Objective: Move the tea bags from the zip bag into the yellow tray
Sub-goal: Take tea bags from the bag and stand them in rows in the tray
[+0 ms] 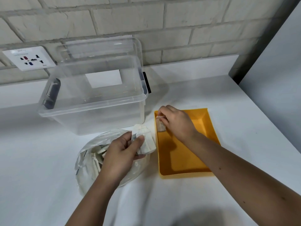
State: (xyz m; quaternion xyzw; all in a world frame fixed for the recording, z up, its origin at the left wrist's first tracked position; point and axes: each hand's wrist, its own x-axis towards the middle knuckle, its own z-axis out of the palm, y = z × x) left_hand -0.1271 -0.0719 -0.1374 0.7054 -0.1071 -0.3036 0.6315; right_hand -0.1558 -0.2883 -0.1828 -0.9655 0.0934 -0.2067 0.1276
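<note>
A clear zip bag [91, 162] lies on the white table, holding several pale tea bags. My left hand [122, 152] is above the zip bag's right side and grips a bunch of white tea bags [146, 139]. To the right lies the yellow tray [187, 157], its floor bare. My right hand [175, 123] hovers over the tray's far left corner and pinches one tea bag [160, 125] that hangs down just above the tray floor.
A large clear plastic storage box [92, 98] with its lid propped behind stands at the back left, close to the tray's corner. A brick wall with a power socket [29, 58] runs behind. A grey panel [276, 62] borders the table at the right.
</note>
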